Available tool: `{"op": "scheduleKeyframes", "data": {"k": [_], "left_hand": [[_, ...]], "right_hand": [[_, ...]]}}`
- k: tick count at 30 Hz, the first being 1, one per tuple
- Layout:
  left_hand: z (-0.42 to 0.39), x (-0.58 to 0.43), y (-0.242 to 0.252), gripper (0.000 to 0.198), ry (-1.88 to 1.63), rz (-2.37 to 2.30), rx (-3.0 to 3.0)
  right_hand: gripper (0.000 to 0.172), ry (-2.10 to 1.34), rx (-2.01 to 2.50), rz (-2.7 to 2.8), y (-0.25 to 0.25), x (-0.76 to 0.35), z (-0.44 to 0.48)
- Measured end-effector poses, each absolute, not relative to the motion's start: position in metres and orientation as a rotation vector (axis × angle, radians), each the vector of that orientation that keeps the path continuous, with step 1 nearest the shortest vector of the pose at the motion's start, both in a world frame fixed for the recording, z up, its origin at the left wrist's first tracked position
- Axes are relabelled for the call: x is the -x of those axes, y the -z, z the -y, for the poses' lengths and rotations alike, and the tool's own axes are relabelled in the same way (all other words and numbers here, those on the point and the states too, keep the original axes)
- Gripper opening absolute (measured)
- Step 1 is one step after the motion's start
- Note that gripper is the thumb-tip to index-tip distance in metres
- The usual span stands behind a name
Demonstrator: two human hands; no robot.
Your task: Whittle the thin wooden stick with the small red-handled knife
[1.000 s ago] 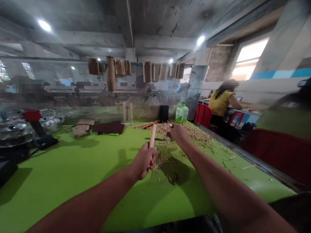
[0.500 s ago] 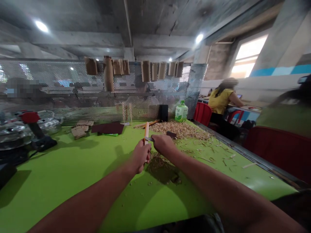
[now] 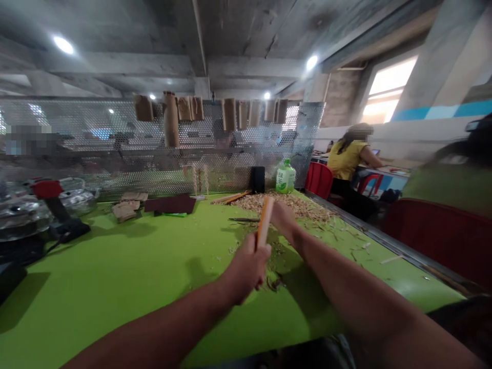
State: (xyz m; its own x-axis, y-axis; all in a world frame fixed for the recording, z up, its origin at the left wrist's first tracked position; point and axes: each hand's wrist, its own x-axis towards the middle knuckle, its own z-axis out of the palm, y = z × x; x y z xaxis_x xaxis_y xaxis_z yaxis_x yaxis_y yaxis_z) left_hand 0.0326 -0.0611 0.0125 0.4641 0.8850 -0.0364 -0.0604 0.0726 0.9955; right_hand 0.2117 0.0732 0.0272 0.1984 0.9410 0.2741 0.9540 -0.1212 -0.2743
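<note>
My left hand is closed round the lower part of a pale wooden strip, which stands up from the fist and leans slightly right. One long side of the strip is orange-brown. Just behind it, my right hand is low over the wood shavings; its fingers are blurred and partly hidden by the strip. Left of the strip is a slim dark knife, pointing left; its right end is hidden, and I cannot tell whether it touches my right hand.
On the green table, a green bottle and a black block stand at the back. A brown sheet lies left of centre. A red-and-black power tool is at far left. People sit at right by red chairs.
My left hand and the strip have moved right and a little nearer. The right hand has gone right, away from the strip's cut side; the knife blade is no longer against the strip's face.
</note>
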Motion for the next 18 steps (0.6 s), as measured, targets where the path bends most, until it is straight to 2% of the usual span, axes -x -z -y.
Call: {"op": "scheduleKeyframes", "data": {"k": [3, 9, 18], "left_hand": [[0.040, -0.022, -0.014, 0.027, -0.967, -0.970, -1.173], [0.011, -0.011, -0.013, 0.008, -1.055, -1.122, -1.162], [0.020, -0.016, -0.014, 0.016, -0.983, -1.188, -1.245]], "right_hand": [[0.034, 0.055, 2.111, 1.731, -0.027, -0.203, -0.074], [0.030, 0.196, 1.881, 2.084, -0.019, -0.161, -0.053], [0.031, 0.336, 1.827, 2.257, -0.018, -0.151, -0.043]]}}
